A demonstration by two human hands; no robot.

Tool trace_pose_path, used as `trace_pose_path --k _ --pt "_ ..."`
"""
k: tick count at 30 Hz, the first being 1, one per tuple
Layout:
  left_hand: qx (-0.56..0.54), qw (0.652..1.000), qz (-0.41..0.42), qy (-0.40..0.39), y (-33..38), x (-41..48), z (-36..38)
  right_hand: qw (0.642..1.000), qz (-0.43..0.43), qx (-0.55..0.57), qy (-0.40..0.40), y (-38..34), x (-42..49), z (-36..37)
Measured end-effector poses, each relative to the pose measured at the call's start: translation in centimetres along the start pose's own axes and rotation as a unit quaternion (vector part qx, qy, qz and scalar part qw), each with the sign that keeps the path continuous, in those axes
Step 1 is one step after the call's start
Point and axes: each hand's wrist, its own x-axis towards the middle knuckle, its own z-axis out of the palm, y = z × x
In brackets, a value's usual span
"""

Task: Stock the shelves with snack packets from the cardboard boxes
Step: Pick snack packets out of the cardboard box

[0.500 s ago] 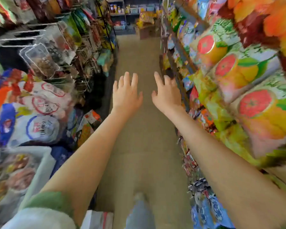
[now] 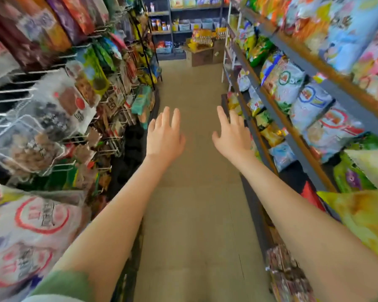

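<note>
Both arms reach forward along a narrow shop aisle. The left hand [image 2: 165, 138] is released, its fingers straight and slightly spread, palm down above the tan floor [image 2: 194, 214], and it holds nothing. The right hand [image 2: 231, 138] is released too, fingers straight and splayed, with nothing in it; it hangs just beside the edge of the right-hand shelves [image 2: 292, 138], and I cannot tell whether it touches them. A green sleeve [image 2: 68, 284] shows on the left arm at the near edge.

Snack packets [image 2: 310, 103] already fill the slanted shelves on the right, in white, blue, yellow and green bags. On the left, more bags hang from wire hooks [image 2: 13, 91], with large white and red bags nearest. At the far end of the aisle an open cardboard box [image 2: 202, 56] stands on the floor with yellow packets showing at its top, well apart from both hands. Behind it are further shelves [image 2: 183, 31] with small goods, too blurred to name
</note>
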Motion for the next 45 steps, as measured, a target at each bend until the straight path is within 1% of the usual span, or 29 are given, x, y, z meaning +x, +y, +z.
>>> trace_pose_path --k 5,8,10,15,18,21,24,27,29,32,37,39,41,43,45 --pt "-0.05 0.997 0.02 0.056 -2.0 18.2 4.2 0.996 0.037 0.021 0.074 3.0 16.9 -0.3" --pt "-0.064 0.993 0.039 0.091 -1.5 30.2 7.5 0.991 0.035 0.01 0.13 5.7 28.0 0.6" --pt "-0.068 0.991 0.049 0.101 -0.9 38.4 9.8 0.989 0.032 -0.004 0.147 7.5 35.7 1.4" --pt "-0.054 0.993 0.069 0.082 -0.9 58.7 15.8 0.991 0.03 0.013 0.133 10.6 55.7 4.0" --pt "-0.053 0.991 0.074 0.1 -2.9 69.5 18.8 0.99 0.023 0.016 0.137 10.9 67.3 5.7" --pt "-0.047 0.988 0.078 0.124 -5.5 80.7 22.1 0.988 -0.007 0.013 0.156 10.4 79.6 8.0" --pt "-0.046 0.986 0.079 0.143 -7.9 92.3 25.8 0.987 -0.02 0.009 0.16 10.1 92.3 10.7" --pt "-0.046 0.984 0.1 0.14 -9.8 103.9 29.5 0.984 -0.015 0.011 0.178 10.3 104.1 12.9" --pt "-0.047 0.982 0.12 0.141 -10.8 111.9 31.6 0.984 -0.003 0.005 0.178 10.7 111.9 14.0" --pt "-0.054 0.981 0.125 0.139 -12.1 123.7 35.2 0.985 0.007 -0.001 0.173 11.7 123.3 15.9" --pt "-0.06 0.975 0.141 0.161 -15.0 142.5 42.9 0.973 -0.013 0.038 0.226 14.4 142.4 21.2" --pt "-0.05 0.974 0.138 0.171 -16.4 149.8 45.8 0.972 -0.03 0.047 0.228 14.9 150.5 23.7" --pt "-0.042 0.975 0.126 0.177 -18.3 156.6 48.3 0.974 -0.053 0.055 0.212 14.5 158.8 26.0" --pt "-0.03 0.976 0.119 0.18 -21.1 163.4 50.3 0.976 -0.06 0.06 0.199 13.7 167.0 27.8" --pt "-0.025 0.978 0.093 0.184 -24.6 169.9 52.2 0.977 -0.067 0.064 0.193 12.5 174.9 29.5"
